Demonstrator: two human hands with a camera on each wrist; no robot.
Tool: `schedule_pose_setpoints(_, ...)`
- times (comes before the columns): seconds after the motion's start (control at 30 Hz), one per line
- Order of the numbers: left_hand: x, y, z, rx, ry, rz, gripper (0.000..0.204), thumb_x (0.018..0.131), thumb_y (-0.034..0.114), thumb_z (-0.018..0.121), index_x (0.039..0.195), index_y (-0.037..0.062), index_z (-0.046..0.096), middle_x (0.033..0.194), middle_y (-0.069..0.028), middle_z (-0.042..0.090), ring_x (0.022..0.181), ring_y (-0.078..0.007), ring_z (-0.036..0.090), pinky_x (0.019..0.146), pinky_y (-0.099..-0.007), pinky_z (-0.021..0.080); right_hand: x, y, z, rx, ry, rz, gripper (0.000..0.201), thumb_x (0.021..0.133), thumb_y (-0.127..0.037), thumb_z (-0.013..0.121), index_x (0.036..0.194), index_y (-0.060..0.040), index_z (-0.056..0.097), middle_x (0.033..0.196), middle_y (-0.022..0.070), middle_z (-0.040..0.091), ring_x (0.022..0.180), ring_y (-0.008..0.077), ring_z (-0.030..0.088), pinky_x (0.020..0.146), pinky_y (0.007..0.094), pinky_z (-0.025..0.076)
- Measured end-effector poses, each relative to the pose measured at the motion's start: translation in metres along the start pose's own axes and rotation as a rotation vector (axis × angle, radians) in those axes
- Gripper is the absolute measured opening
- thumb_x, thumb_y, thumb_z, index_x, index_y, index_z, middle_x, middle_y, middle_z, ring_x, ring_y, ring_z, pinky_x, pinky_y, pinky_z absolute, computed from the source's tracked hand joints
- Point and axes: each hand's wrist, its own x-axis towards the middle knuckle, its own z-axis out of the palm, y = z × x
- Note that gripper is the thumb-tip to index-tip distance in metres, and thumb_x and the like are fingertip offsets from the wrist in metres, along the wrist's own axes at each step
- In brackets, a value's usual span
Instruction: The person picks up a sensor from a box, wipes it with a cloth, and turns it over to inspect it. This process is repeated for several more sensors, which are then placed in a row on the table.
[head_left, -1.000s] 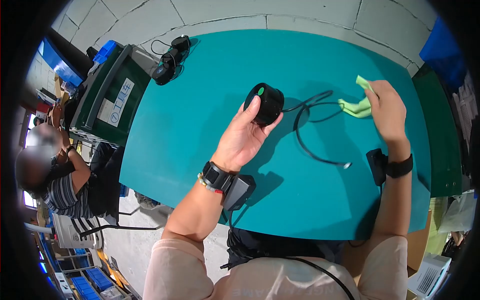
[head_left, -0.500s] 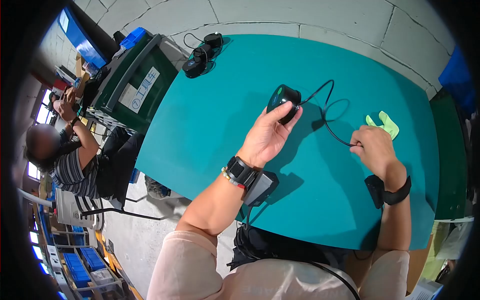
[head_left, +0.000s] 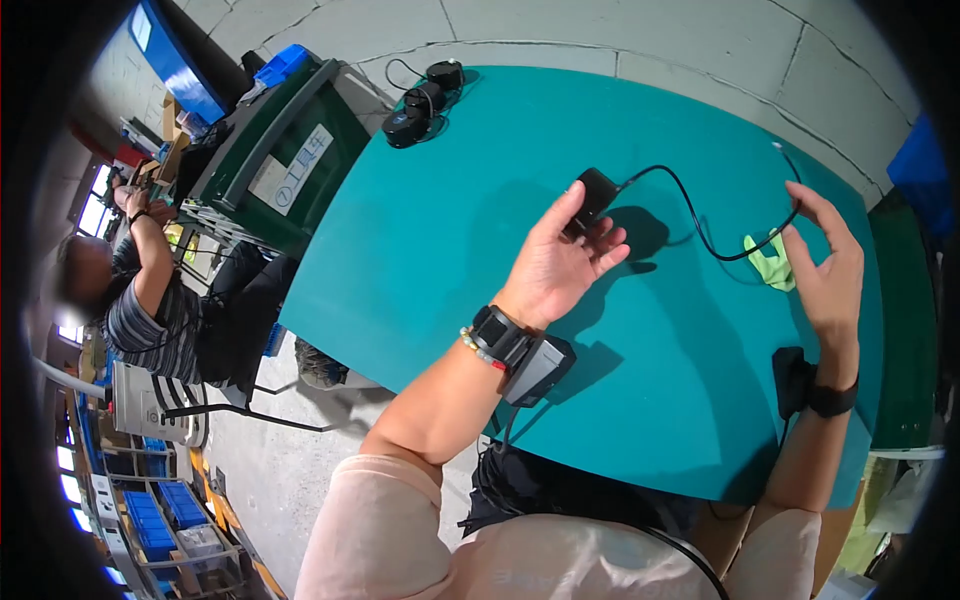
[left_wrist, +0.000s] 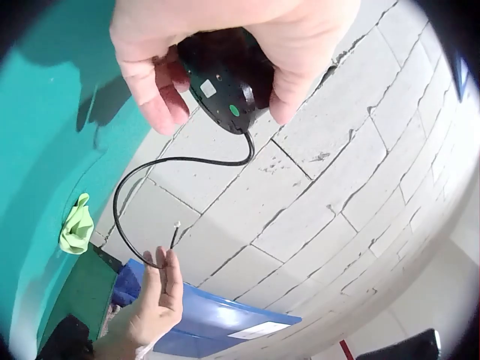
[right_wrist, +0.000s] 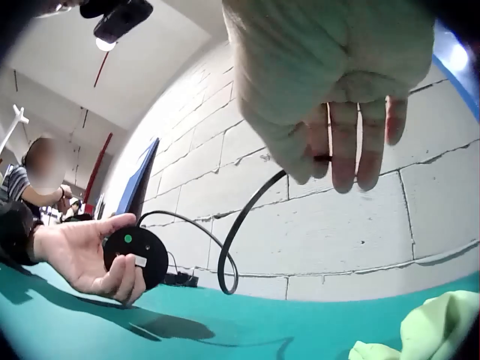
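Note:
A round black device (head_left: 592, 196) with a green dot and a small white label is gripped at its edges by my left hand (head_left: 556, 262), raised over the table. Its black cable (head_left: 690, 205) curves across to my right hand (head_left: 828, 262), which pinches it near the free end between thumb and fingers. The pale cable tip (left_wrist: 177, 224) points away past my right fingertips in the left wrist view. A crumpled light green cloth (head_left: 770, 266) lies on the table beside my right hand.
Several black round devices with cables (head_left: 424, 100) sit at the far left corner of the teal table (head_left: 480, 180). A green tool cabinet (head_left: 290, 150) stands left of it, a brick wall (head_left: 700, 50) behind. A person in a striped shirt (head_left: 150, 325) sits at the left.
My right hand has let go of the green cloth and taken the cable, lifting its end off the table. The black device in my left hand has tilted, its green-dotted face turned away from the head view.

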Motion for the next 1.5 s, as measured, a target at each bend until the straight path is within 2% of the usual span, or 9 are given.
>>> schedule_pose_setpoints(0.07, -0.001, -0.001, 0.000, 0.050, -0.042, 0.008, 0.046, 0.082, 0.047, 0.060, 0.106, 0.0079, 0.059, 0.099, -0.0094, 0.055, 0.093, -0.0234, 0.053, 0.082, -0.0367, 0.047, 0.000, 0.002, 0.001, 0.519, -0.082, 0.098, 0.035, 0.077, -0.004, 0.057, 0.111, -0.0019, 0.058, 0.109, 0.0124, 0.060, 0.101, 0.0188, 0.057, 0.092, 0.0318, 0.041)
schedule_pose_setpoints(0.1, -0.002, 0.000, 0.001, 0.065, -0.064, 0.006, 0.048, 0.082, 0.049, 0.059, 0.107, 0.0080, 0.059, 0.101, -0.0087, 0.056, 0.097, -0.0239, 0.052, 0.085, -0.0370, 0.045, -0.001, -0.004, 0.000, 0.498, -0.082, 0.108, 0.035, 0.077, -0.004, 0.057, 0.111, -0.0019, 0.058, 0.109, 0.0124, 0.060, 0.101, 0.0188, 0.057, 0.092, 0.0318, 0.041)
schedule_pose_setpoints(0.17, -0.002, 0.000, 0.001, 0.100, -0.070, 0.001, 0.052, 0.083, 0.052, 0.056, 0.112, 0.0094, 0.056, 0.106, -0.0089, 0.056, 0.100, -0.0247, 0.052, 0.087, -0.0379, 0.043, -0.002, -0.019, -0.001, 0.965, -0.301, 0.076, 0.034, 0.077, -0.003, 0.059, 0.111, 0.0018, 0.059, 0.106, 0.0143, 0.060, 0.101, 0.0196, 0.056, 0.089, 0.0308, 0.043)
schedule_pose_setpoints(0.37, -0.007, -0.002, 0.009, 0.155, -0.034, -0.019, 0.055, 0.083, 0.056, 0.053, 0.116, 0.0114, 0.054, 0.108, -0.0090, 0.056, 0.100, -0.0246, 0.053, 0.085, -0.0374, 0.043, -0.008, -0.030, -0.005, 0.983, -0.601, 0.103, 0.019, 0.075, 0.002, 0.064, 0.094, 0.0032, 0.063, 0.086, 0.0132, 0.064, 0.078, 0.0185, 0.063, 0.071, 0.0269, 0.050)
schedule_pose_setpoints(0.7, -0.004, 0.000, 0.005, 0.069, -0.097, -0.067, 0.061, 0.083, 0.059, 0.049, 0.117, 0.0095, 0.053, 0.109, -0.0109, 0.055, 0.094, -0.0243, 0.053, 0.084, -0.0363, 0.044, -0.009, -0.028, 0.002, 0.968, -0.533, 0.171, 0.007, 0.074, 0.006, 0.061, 0.078, -0.0002, 0.060, 0.079, 0.0106, 0.065, 0.073, 0.0157, 0.063, 0.065, 0.0251, 0.050)
schedule_pose_setpoints(0.8, -0.005, 0.000, 0.006, 0.070, -0.089, -0.064, 0.061, 0.083, 0.060, 0.049, 0.118, 0.0094, 0.053, 0.110, -0.0111, 0.055, 0.095, -0.0242, 0.052, 0.084, -0.0362, 0.044, -0.010, -0.026, 0.004, 0.882, -0.543, 0.063, 0.009, 0.074, 0.006, 0.060, 0.078, -0.0010, 0.057, 0.079, 0.0083, 0.063, 0.074, 0.0148, 0.063, 0.064, 0.0242, 0.050)
schedule_pose_setpoints(1.0, -0.006, 0.003, 0.006, 0.019, -0.156, -0.085, 0.059, 0.087, 0.055, 0.045, 0.117, 0.0051, 0.051, 0.104, -0.0117, 0.055, 0.091, -0.0251, 0.054, 0.083, -0.0388, 0.045, -0.006, -0.023, 0.005, 1.045, -0.501, 0.307, 0.011, 0.079, 0.003, 0.059, 0.086, -0.0030, 0.053, 0.088, 0.0066, 0.059, 0.078, 0.0151, 0.062, 0.060, 0.0226, 0.049)
schedule_pose_setpoints(1.27, -0.004, 0.001, 0.008, -0.024, -0.289, -0.162, 0.076, 0.084, 0.064, 0.040, 0.130, 0.0040, 0.039, 0.123, -0.0210, 0.049, 0.109, -0.0359, 0.052, 0.093, -0.0452, 0.044, -0.005, -0.010, 0.018, 1.132, -0.090, 0.271, 0.017, 0.084, -0.001, 0.057, 0.100, 0.0036, 0.056, 0.094, 0.0096, 0.058, 0.087, 0.0198, 0.062, 0.071, 0.0282, 0.052)
schedule_pose_setpoints(1.5, -0.003, 0.000, 0.005, -0.050, -0.324, -0.184, 0.087, 0.079, 0.072, 0.036, 0.134, 0.0052, 0.034, 0.128, -0.0230, 0.044, 0.107, -0.0360, 0.054, 0.091, -0.0447, 0.047, -0.008, -0.011, 0.023, 1.124, -0.168, 0.253, 0.016, 0.083, -0.001, 0.057, 0.098, 0.0044, 0.056, 0.095, 0.0098, 0.057, 0.088, 0.0199, 0.061, 0.075, 0.0299, 0.052)
